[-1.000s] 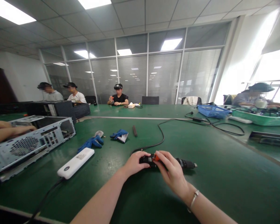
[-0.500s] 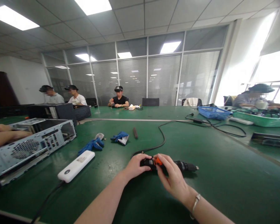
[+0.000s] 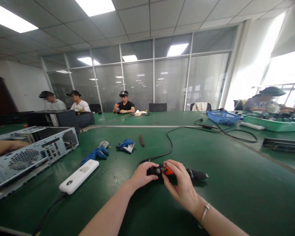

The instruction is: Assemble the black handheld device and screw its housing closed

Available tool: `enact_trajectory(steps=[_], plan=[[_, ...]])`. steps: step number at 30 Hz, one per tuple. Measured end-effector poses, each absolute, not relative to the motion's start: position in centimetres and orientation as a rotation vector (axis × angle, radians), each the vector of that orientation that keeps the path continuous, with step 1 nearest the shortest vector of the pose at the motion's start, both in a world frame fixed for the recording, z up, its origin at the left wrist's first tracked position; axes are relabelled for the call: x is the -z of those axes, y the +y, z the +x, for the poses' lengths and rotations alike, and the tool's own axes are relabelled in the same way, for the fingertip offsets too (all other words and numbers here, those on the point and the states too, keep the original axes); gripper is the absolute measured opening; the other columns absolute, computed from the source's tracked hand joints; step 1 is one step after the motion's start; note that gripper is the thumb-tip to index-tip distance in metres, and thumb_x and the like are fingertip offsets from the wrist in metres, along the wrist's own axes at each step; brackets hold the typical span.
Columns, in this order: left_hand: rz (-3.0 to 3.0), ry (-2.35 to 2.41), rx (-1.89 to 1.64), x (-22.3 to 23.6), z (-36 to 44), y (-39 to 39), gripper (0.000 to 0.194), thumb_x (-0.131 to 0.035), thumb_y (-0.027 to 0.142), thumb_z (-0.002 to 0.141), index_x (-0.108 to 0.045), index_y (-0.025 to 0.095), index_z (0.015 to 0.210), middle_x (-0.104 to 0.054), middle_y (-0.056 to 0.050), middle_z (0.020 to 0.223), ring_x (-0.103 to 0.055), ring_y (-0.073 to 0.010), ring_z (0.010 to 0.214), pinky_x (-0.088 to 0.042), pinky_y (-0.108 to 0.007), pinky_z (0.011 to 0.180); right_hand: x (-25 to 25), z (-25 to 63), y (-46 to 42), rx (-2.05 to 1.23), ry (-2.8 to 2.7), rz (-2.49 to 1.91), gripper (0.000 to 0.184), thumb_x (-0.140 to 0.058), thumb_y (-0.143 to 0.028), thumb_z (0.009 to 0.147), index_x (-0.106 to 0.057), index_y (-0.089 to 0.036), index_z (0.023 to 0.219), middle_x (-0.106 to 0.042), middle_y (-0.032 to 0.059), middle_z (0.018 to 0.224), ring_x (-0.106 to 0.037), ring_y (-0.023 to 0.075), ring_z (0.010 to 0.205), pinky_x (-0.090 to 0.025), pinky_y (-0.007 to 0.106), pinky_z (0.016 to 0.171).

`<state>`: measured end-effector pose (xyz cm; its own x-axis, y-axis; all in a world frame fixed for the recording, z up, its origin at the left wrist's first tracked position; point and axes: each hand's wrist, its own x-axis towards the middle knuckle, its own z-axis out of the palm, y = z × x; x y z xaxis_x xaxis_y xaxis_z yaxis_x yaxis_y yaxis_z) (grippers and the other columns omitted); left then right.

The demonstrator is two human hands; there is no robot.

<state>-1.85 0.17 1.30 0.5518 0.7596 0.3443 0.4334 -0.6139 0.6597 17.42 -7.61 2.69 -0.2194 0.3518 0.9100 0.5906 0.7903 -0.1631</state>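
Note:
A black corded screwdriver (image 3: 195, 174) with an orange switch lies on the green table (image 3: 236, 183), its tip pointing right. My left hand (image 3: 142, 175) is closed around its rear end, where a black cable (image 3: 170, 144) leaves it. My right hand (image 3: 180, 185) grips the middle of the tool, thumb and fingers pinched at the orange switch (image 3: 167, 170). Both forearms reach in from the bottom edge. A bracelet sits on my right wrist.
An open computer case (image 3: 31, 154) lies at left with another person's hand (image 3: 2, 147) on it. Nearby are a white power bank (image 3: 79, 176), blue gloves (image 3: 95, 152), a dark rod (image 3: 142, 140). Blue (image 3: 223, 117) and green (image 3: 272, 124) baskets stand at right. Several people sit around.
My hands stay on the screwdriver; the right fingers have shifted slightly over the orange switch. The other person's hand on the computer case has drawn back to the left.

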Motion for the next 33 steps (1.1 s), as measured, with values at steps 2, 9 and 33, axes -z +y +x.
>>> enact_trajectory(steps=[2,9,33], plan=[[2.27,0.966,-0.848,-1.25,-1.83,0.2,0.047,-0.08,0.019,0.068,-0.067,0.022,0.113,-0.069,-0.004,0.111,-0.062,-0.0227,0.102,-0.044,-0.032,0.095,-2.58,17.62,-7.39,0.29,-1.8,-0.754,0.063,-0.06,-0.01,0.086,-0.036,-0.028,0.141,-0.055,0.0112,0.114,-0.057,0.0247,0.104,-0.054,0.043,0.083],[2.288,0.962,-0.831,-1.38,-1.78,0.25,0.045,-0.08,0.017,0.068,-0.068,0.022,0.112,-0.069,-0.003,0.109,-0.062,-0.0229,0.102,-0.045,-0.032,0.093,-2.88,17.5,-7.69,0.154,-1.867,-0.714,0.068,-0.045,-0.002,0.088,-0.024,-0.027,0.147,-0.051,0.0135,0.123,-0.056,0.0238,0.112,-0.053,0.043,0.09],[2.373,0.971,-0.807,-1.45,-1.96,-0.06,0.053,-0.082,0.026,0.068,-0.063,0.024,0.118,-0.067,-0.004,0.117,-0.061,-0.0235,0.107,-0.043,-0.035,0.099,-2.76,17.99,-7.06,0.155,-1.763,-0.781,0.065,-0.051,-0.008,0.09,-0.029,-0.03,0.147,-0.059,0.0091,0.113,-0.062,0.0202,0.1,-0.056,0.036,0.083]])
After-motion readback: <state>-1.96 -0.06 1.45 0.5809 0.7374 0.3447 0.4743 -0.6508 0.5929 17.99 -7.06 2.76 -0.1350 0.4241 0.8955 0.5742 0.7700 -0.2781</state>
